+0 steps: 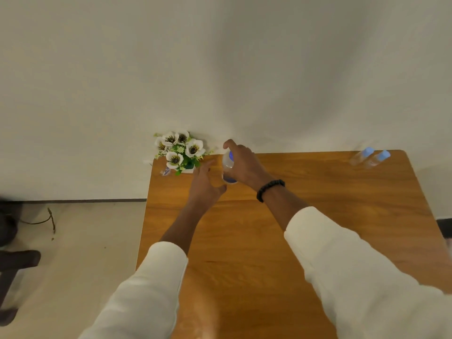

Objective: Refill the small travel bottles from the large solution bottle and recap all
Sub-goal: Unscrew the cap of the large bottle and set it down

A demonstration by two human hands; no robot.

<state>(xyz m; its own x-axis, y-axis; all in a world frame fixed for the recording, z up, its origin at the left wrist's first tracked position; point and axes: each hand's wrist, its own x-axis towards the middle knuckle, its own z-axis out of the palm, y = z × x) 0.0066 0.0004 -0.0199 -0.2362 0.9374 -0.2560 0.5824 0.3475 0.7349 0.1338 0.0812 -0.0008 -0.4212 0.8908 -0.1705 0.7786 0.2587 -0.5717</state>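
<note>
Right hand (241, 162) grips large bottle (228, 167); left hand (205, 184) open.

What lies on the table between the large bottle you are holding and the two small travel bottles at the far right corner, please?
Only bare wooden table shows between the large bottle, gripped by the right hand, and the two small travel bottles in the head view.

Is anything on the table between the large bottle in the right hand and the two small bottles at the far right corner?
Nothing visible. The right hand grips the large bottle near the flower pot; bare table lies between it and the two small bottles.
</note>
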